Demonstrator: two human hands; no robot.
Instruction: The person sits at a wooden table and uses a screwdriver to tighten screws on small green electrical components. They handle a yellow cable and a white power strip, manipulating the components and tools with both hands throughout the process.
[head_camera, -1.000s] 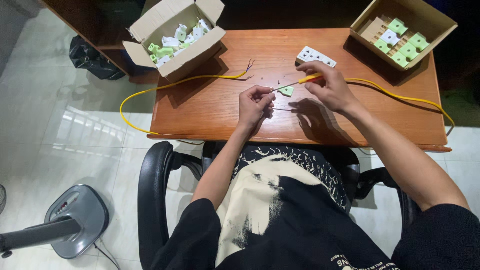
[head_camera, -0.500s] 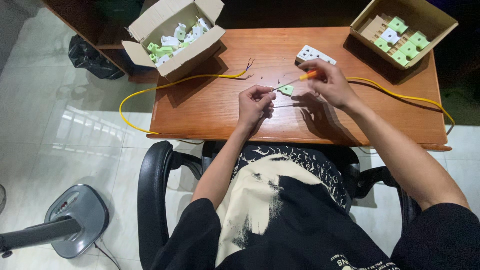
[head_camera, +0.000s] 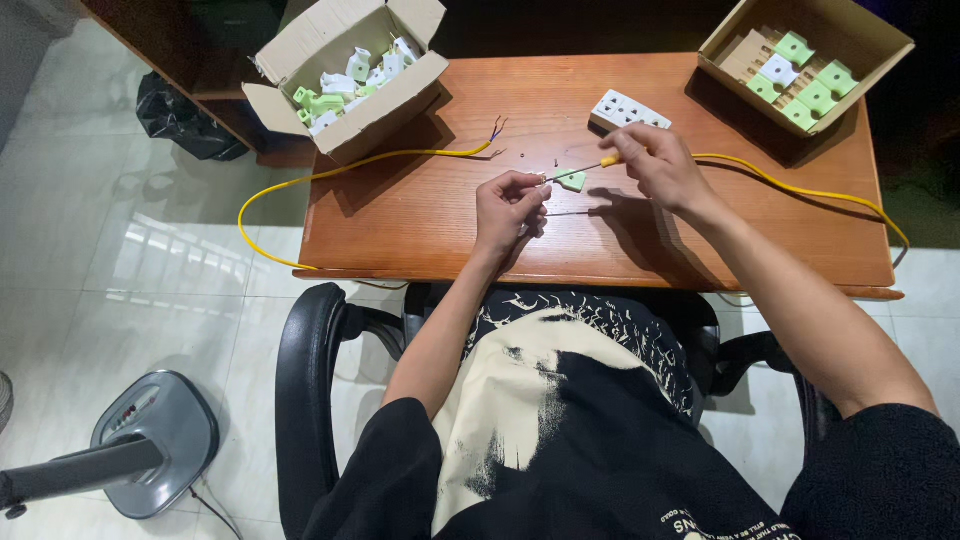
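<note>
Left hand (head_camera: 510, 205) is closed just left of frame center, fingertips pinched on a small green plug piece (head_camera: 572, 180) held just above the table. Right hand (head_camera: 660, 165) is closed around a screwdriver (head_camera: 590, 167) with a yellow-orange handle; the thin shaft is aimed left, tip meeting the green piece. Both hands are kept close together, joined only through the tool and the part. A thin dark wire or rod (head_camera: 570, 212) is seen on the table just below the hands; which it is cannot be told. A few tiny dark specks, probably screws, are scattered just above the hands, too small to confirm. A white socket strip (head_camera: 628, 110) is laid just above the right hand. A yellow cable (head_camera: 330, 178) is run from upper center, where its bare stripped ends (head_camera: 495, 130) are splayed, out past the left table edge and looped back under it. A second yellow run (head_camera: 800, 190) is trailed from behind the right hand to the right edge of the frame. The wooden table (head_camera: 420, 230) is occupied at upper left by an open cardboard box (head_camera: 290, 105) of loose green and white parts, overhanging the edge, and at upper right by a second box (head_camera: 740, 55) with green and white pieces laid in rows. A black chair (head_camera: 305, 380) is occupied at the bottom; a grey fan base (head_camera: 150, 440) is seen on the tiled floor at lower left.
</note>
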